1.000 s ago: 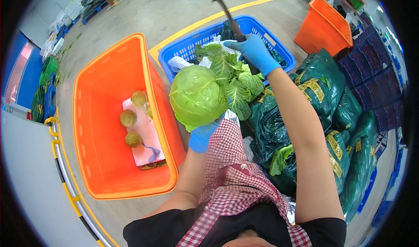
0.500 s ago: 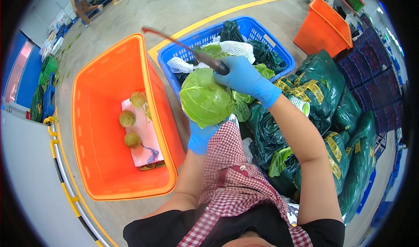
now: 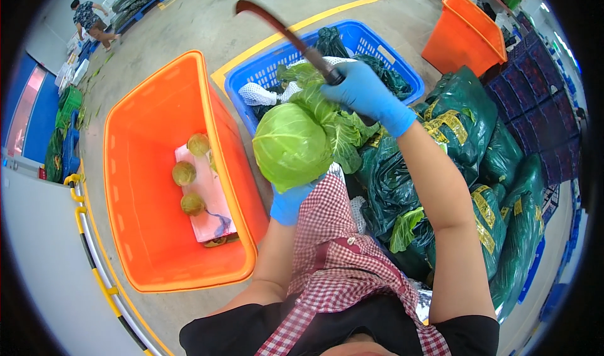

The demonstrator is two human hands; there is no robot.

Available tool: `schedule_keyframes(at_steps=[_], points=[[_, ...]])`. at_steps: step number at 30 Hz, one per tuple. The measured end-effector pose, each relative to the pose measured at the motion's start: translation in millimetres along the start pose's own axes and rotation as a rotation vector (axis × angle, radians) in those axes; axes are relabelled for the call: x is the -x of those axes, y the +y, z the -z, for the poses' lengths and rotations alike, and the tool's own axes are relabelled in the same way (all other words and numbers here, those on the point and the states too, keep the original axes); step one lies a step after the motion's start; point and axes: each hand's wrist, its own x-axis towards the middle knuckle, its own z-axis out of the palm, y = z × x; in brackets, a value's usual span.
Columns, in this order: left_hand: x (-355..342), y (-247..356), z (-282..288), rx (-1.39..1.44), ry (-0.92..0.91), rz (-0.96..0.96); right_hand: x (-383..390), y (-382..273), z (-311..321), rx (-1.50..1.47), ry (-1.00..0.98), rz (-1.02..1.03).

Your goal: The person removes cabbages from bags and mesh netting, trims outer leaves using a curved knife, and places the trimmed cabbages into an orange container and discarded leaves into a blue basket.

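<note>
Cabbage: the big green head (image 3: 290, 145) sits between the orange bin (image 3: 151, 126) and the leaves (image 3: 345, 141), in front of the blue crate (image 3: 261, 73).
Left hand: gloved (image 3: 292, 200), cupped on the cabbage's near underside; its fingers are mostly hidden.
Right hand: gloved (image 3: 362, 93), wrapped round the handle of the curved knife (image 3: 311, 55), apart from the left.
Weight and feel: probably heavy and firm; the smooth skin may slip on gloves.
Leaves: likely soft and easily torn, a poor place to lift by; whether they join the head, I cannot tell.
Best hold: palm spread low under the round, clear of the blade.
Edges: the blade reaches up and left above the crate; the bin's rim stands just left of the cabbage.
Room: tight at right, where green bags (image 3: 516, 242) crowd; more open above the bin.
</note>
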Motion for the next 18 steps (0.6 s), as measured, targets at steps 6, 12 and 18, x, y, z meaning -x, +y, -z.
schedule_keyframes(at_steps=[6,12,18], points=[[-5.0,6.5,33.9,0.348,-0.229,0.162,-21.2,41.6,16.5,-0.592,0.09,-0.236],[-1.7,8.1,-19.9,0.357,-0.615,0.346,-51.3,61.2,3.4,-0.797,0.546,-0.24],[-2.5,18.8,-24.7,0.302,-0.512,0.176,-21.1,56.5,-15.9,-0.655,0.245,-0.265]])
